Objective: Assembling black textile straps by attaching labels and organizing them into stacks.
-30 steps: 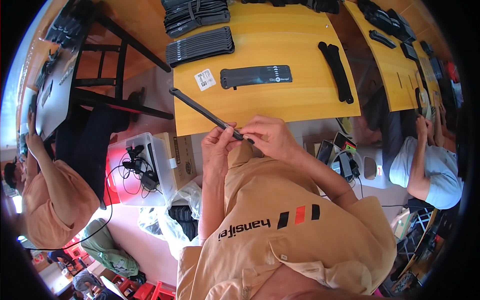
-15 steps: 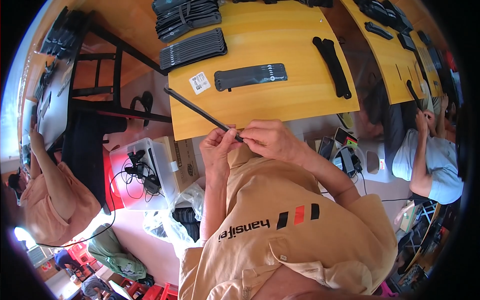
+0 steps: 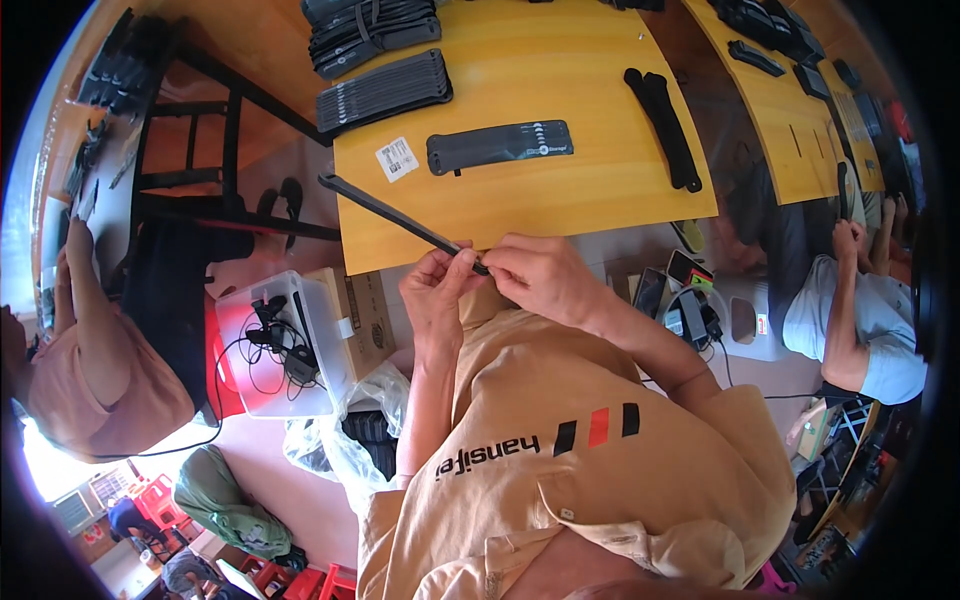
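My left hand [image 3: 436, 292] pinches a long black strip [image 3: 385, 210] near its lower end, just off the front edge of the yellow table [image 3: 600, 200]. The strip slants up and left, its far end over the table's left corner. At the same lower end my right hand [image 3: 545, 278] has thumb and fingers closed together; the fingers hide part of the tip. Ahead lies a flat black sleeve [image 3: 490, 148] with white print, and a white label [image 3: 397, 159] beside it. On the right rest two black strips [image 3: 663, 130], partly overlapping.
A stack of black sleeves [image 3: 385, 92] and a strapped bundle [image 3: 370, 35] stand at the table's far left. Below left is a clear plastic bin [image 3: 255, 385] with cables, beside a cardboard box [image 3: 365, 320]. Seated people [image 3: 850, 320] work on both sides.
Both hands stay at the strip's lower end; the right fingers have shifted slightly up. The person at right has raised a black strip more upright, and the person at left has moved their arms.
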Demonstrator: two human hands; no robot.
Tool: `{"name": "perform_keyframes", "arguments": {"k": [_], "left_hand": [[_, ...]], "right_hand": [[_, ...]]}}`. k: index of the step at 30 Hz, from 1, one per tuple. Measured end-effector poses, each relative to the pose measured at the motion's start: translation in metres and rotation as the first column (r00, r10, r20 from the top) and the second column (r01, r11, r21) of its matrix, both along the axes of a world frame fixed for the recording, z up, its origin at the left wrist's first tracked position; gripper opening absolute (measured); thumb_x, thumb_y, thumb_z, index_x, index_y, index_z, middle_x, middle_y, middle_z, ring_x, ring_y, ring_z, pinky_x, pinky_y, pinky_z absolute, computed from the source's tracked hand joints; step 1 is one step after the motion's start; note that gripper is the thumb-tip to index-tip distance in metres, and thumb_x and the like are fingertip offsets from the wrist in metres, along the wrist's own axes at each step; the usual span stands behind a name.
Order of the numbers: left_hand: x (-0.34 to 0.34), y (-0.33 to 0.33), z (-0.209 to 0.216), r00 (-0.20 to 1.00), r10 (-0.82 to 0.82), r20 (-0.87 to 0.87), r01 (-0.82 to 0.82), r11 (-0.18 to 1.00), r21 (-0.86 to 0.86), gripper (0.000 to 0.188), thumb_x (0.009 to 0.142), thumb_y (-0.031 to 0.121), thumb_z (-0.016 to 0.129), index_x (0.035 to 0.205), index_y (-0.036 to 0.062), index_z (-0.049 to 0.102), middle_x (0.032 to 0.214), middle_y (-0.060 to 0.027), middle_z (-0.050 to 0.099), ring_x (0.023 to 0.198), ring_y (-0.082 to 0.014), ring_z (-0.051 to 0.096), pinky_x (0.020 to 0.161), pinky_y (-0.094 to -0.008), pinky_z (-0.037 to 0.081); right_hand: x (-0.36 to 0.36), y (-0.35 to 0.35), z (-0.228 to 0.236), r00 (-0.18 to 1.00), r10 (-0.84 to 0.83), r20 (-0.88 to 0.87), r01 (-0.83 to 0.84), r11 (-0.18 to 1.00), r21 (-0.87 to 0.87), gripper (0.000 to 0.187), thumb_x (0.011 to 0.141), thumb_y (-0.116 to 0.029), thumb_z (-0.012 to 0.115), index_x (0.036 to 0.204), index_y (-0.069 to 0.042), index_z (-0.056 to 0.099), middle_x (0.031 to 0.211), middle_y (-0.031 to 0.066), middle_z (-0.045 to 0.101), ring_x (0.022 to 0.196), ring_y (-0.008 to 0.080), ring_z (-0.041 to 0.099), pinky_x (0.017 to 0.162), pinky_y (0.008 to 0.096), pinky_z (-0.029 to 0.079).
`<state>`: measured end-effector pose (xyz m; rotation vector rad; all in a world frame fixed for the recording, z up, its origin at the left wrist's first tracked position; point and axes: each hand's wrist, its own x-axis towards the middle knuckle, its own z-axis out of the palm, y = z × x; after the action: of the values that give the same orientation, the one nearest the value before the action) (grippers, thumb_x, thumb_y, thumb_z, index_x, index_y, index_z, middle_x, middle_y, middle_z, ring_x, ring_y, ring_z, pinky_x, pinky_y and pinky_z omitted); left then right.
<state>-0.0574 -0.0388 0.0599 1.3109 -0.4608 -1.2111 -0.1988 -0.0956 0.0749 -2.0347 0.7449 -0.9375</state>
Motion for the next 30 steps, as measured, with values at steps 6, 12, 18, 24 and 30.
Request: {"name": "perform_keyframes", "arguments": {"k": [6, 12, 18, 24, 30], "left_hand": [[-0.002, 0.001, 0.007, 1.0, 0.007, 0.004, -0.007, 1.0, -0.004, 0.016, 0.081, 0.005, 0.065, 0.093, -0.0042, 0.064, 0.079, -0.006, 0.063, 0.068, -0.0082, 0.059, 0.06, -0.0193, 0.053], [0.002, 0.008, 0.014, 0.959, -0.194, 0.205, 0.179, 0.98, 0.092, 0.025, 0.084, 0.019, 0.065, 0.084, -0.0054, 0.064, 0.066, -0.0072, 0.062, 0.058, -0.0087, 0.057, 0.052, -0.0209, 0.047], [0.014, 0.018, 0.032, 0.672, -0.464, 0.577, 0.371, 0.885, 0.28, 0.032, 0.084, 0.024, 0.063, 0.069, -0.0046, 0.06, 0.049, -0.0043, 0.053, 0.047, -0.0063, 0.045, 0.044, -0.0237, 0.036], [0.014, 0.018, 0.042, 0.735, -0.551, 0.395, 0.501, 0.834, 0.23, 0.029, 0.089, 0.022, 0.057, 0.071, -0.0014, 0.057, 0.058, 0.0002, 0.053, 0.051, -0.0037, 0.047, 0.044, -0.0193, 0.037], [0.015, 0.017, 0.038, 0.732, -0.537, 0.419, 0.509, 0.84, 0.188, 0.03, 0.087, 0.016, 0.055, 0.062, -0.0009, 0.052, 0.052, -0.0008, 0.049, 0.048, -0.0044, 0.04, 0.042, -0.0225, 0.031]], "right_hand": [[0.001, 0.007, 0.004, 0.991, -0.07, -0.114, 0.042, 0.972, -0.231, 0.007, 0.068, 0.001, 0.061, 0.073, -0.001, 0.056, 0.069, 0.0092, 0.054, 0.063, 0.0264, 0.056, 0.054, 0.0333, 0.045], [-0.002, 0.008, 0.004, 0.996, -0.083, 0.015, 0.084, 0.995, -0.057, 0.007, 0.069, 0.003, 0.06, 0.073, 0.0, 0.056, 0.067, 0.0105, 0.054, 0.057, 0.027, 0.055, 0.052, 0.0349, 0.045], [-0.004, 0.015, 0.014, 0.999, -0.013, 0.03, 0.007, 0.986, 0.166, 0.007, 0.072, 0.004, 0.061, 0.078, 0.001, 0.058, 0.069, 0.009, 0.057, 0.057, 0.0183, 0.056, 0.051, 0.0285, 0.044], [-0.004, 0.014, 0.02, 0.998, 0.031, 0.062, -0.048, 0.954, 0.296, 0.004, 0.07, 0.002, 0.059, 0.071, 0.001, 0.056, 0.064, 0.0114, 0.057, 0.053, 0.0198, 0.054, 0.049, 0.0303, 0.042], [-0.008, 0.006, 0.019, 0.994, 0.096, 0.052, -0.108, 0.935, 0.338, 0.002, 0.071, 0.001, 0.058, 0.072, 0.002, 0.057, 0.062, 0.0086, 0.056, 0.054, 0.015, 0.056, 0.049, 0.0281, 0.043]]}}
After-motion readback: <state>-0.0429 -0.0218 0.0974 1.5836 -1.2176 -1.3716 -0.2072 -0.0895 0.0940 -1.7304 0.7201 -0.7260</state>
